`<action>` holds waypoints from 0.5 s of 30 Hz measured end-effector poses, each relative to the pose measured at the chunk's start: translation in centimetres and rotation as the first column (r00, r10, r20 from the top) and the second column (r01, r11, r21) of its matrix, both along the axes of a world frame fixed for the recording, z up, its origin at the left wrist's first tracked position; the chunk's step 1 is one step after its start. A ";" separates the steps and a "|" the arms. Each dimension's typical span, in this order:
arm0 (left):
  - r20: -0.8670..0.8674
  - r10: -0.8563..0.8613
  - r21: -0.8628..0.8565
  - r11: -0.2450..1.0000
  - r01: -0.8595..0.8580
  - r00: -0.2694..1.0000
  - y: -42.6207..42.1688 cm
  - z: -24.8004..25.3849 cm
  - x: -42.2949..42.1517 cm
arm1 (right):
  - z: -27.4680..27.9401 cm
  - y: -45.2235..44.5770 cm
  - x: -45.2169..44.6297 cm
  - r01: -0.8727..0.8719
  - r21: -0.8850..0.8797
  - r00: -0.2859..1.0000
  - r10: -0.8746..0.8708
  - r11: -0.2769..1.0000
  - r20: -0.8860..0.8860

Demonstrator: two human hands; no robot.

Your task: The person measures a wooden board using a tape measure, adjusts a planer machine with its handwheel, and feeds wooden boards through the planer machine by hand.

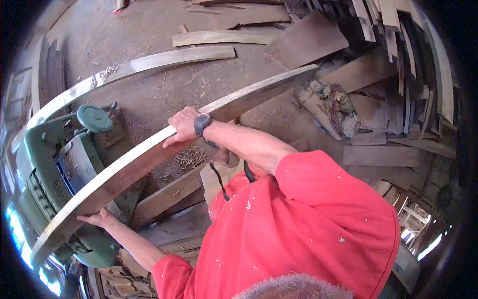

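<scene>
A long wooden board (144, 149), slightly bowed in this wide view, stands on edge and runs from lower left to upper right. My right hand (184, 125), with a dark watch on its wrist, is closed over the board's pale upper edge near its middle. Lower down, my left hand (101, 218) grips the board near its left end, a digit against its brown face and the other fingers partly hidden. That end of the board lies over a green woodworking machine (42, 169) with a round green handwheel (94, 118).
Another pale board (134, 67) extends from behind the machine across the dusty floor. Planks (383, 155) and offcuts pile up at the right. A heap of cables and parts (332, 107) lies near the board's far end. Wood shavings (190, 157) litter the ground.
</scene>
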State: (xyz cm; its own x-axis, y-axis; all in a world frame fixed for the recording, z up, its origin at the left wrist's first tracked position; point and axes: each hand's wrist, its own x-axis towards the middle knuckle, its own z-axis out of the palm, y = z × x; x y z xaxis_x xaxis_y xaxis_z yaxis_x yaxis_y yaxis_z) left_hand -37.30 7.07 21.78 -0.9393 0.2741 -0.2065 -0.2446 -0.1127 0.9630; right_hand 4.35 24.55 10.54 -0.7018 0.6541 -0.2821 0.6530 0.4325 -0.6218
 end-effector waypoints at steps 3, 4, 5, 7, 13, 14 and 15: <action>0.025 0.015 0.009 1.000 -0.015 1.000 0.2 0.0 1.7 | -0.7 -0.3 1.5 0.060 -0.011 0.997 -0.060 0.998 -0.050; 0.043 -0.036 0.062 0.998 0.033 0.998 0.1 0.1 2.0 | -0.4 -0.3 2.0 0.064 -0.026 0.997 -0.065 0.998 -0.050; 0.045 -0.035 0.043 0.999 0.033 0.998 -0.3 0.4 1.8 | 0.2 -0.5 2.4 0.065 -0.004 0.996 -0.065 0.998 -0.063; 0.062 0.048 0.058 0.997 -0.051 0.997 -0.4 1.3 2.5 | 0.8 -0.4 3.0 0.037 0.036 0.997 -0.034 0.999 -0.073; -0.049 0.117 -0.049 0.992 -0.119 0.992 0.0 7.6 5.0 | 4.5 -0.8 2.8 -0.009 0.038 0.983 0.016 0.999 -0.182; -0.028 0.092 -0.052 0.994 -0.094 0.995 -0.8 8.2 4.1 | 5.5 -0.7 2.7 -0.029 0.043 0.986 0.035 0.999 -0.161; -0.020 0.044 -0.059 0.997 -0.045 0.999 -1.6 8.9 3.4 | 6.5 -0.5 2.7 -0.046 0.044 0.984 0.052 0.998 -0.172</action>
